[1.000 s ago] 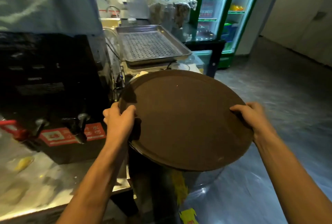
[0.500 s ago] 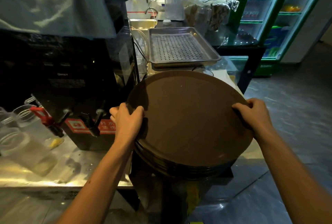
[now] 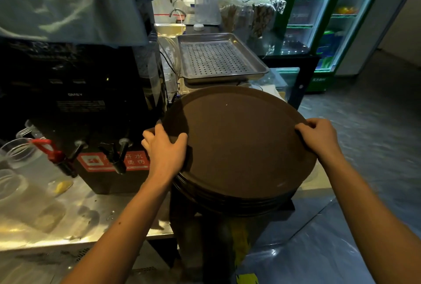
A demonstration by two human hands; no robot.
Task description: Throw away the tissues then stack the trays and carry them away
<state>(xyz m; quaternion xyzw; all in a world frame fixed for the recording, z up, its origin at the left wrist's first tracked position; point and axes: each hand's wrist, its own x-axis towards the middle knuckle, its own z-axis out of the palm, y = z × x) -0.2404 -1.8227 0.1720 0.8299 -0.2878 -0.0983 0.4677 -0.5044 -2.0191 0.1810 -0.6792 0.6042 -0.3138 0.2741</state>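
Head view: left hand (image 3: 165, 150) at the left rim of the top tray (image 3: 237, 144), thumb laid on the upper face, fingers curled round the edge and gripping it; right hand (image 3: 317, 137) at the opposite, right rim, fingers bent over the edge and likewise clasping the same tray; both forearms bare, reaching in from the bottom corners. Round, dark brown, flat and bare on top, tilted slightly down toward the viewer; seated on a stack of like trays (image 3: 227, 204), several dark rims showing just beneath its near edge; whether fully settled on them or a touch above, cannot tell. Stack over a dark stand at the right end of the steel bench (image 3: 79, 220), partly overhanging the floor (image 3: 364, 226). Just left of the left hand, a black hot-water dispenser (image 3: 86, 105) with dark taps, one red lever and a red label, standing on the bench; grey cloth (image 3: 73, 3) draped across its top. Clear plastic jugs (image 3: 20, 165) at the bench's far left, blurred. Behind the trays, a perforated metal pan (image 3: 218, 58), rectangular, level. Beyond, to the right, a lit glass-door drinks fridge (image 3: 323, 21) with green trim.
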